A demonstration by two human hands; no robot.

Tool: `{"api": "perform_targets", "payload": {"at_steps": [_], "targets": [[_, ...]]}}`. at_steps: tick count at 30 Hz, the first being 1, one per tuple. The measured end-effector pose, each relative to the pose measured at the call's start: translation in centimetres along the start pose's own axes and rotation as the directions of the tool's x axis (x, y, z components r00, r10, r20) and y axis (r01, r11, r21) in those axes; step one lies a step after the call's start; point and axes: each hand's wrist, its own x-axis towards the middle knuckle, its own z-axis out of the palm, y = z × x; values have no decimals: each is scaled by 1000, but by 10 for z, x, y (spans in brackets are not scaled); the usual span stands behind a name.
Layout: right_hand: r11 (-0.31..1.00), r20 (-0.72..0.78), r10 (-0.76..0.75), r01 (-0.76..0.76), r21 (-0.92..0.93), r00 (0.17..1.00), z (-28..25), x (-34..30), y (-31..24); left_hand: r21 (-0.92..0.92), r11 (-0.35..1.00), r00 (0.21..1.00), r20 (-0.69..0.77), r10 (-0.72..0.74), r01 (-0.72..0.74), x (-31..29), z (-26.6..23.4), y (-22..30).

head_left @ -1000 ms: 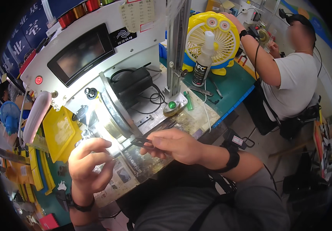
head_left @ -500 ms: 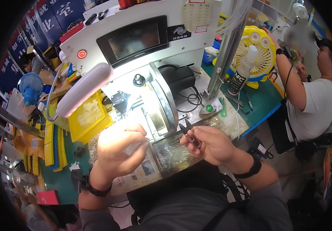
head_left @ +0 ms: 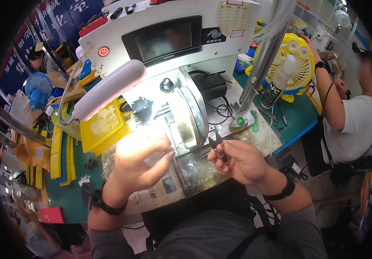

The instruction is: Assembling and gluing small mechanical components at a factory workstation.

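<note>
My left hand (head_left: pixel 140 162) is closed in a pinch beneath the bright lamp light. A tiny dark piece shows at its fingertips, too small to name, and glare washes out part of the hand. In my right hand (head_left: pixel 246 162) is a small pair of dark pliers (head_left: pixel 219 151), gripped near the handles. Its two pointed jaws stick up, slightly apart. Both hands are just in front of a white machine (head_left: pixel 160 71) with a round metal-rimmed wheel (head_left: pixel 193 114).
A pink-white lamp (head_left: pixel 110 90) leans over the work. Left of it lies a yellow tray (head_left: pixel 104 125). On the right stand a spray bottle (head_left: pixel 276 88), a yellow fan (head_left: pixel 296 60) and a metal post (head_left: pixel 259 64). A co-worker (head_left: pixel 354 112) sits beyond them.
The view has shifted, so the machine and lamp appear farther right. My left fingers have drawn together at the tips, where a tiny piece now shows. The right hand keeps its grip.
</note>
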Motion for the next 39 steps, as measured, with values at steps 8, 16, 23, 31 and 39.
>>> {"api": "perform_targets", "payload": {"at_steps": [8,16,23,31,39], "targets": [[998,70,-45,48,-41,997,-2,-2,1,-8,1000,1000,-10,-6,6,-2,0,-1],[984,122,-84,102,-144,989,-5,-1,4,-26,999,1000,4,18,-18,2,0,0],[958,277,-100,167,-231,956,-7,3,3,-11,1000,1000,-5,0,0,1,2,1],[940,263,-126,200,-278,957,-7,-1,5,2,1000,1000,-10,-26,26,0,5,3],[942,284,-118,198,-271,951,-14,1,6,-2,1000,1000,-12,-12,12,0,5,0]]}}
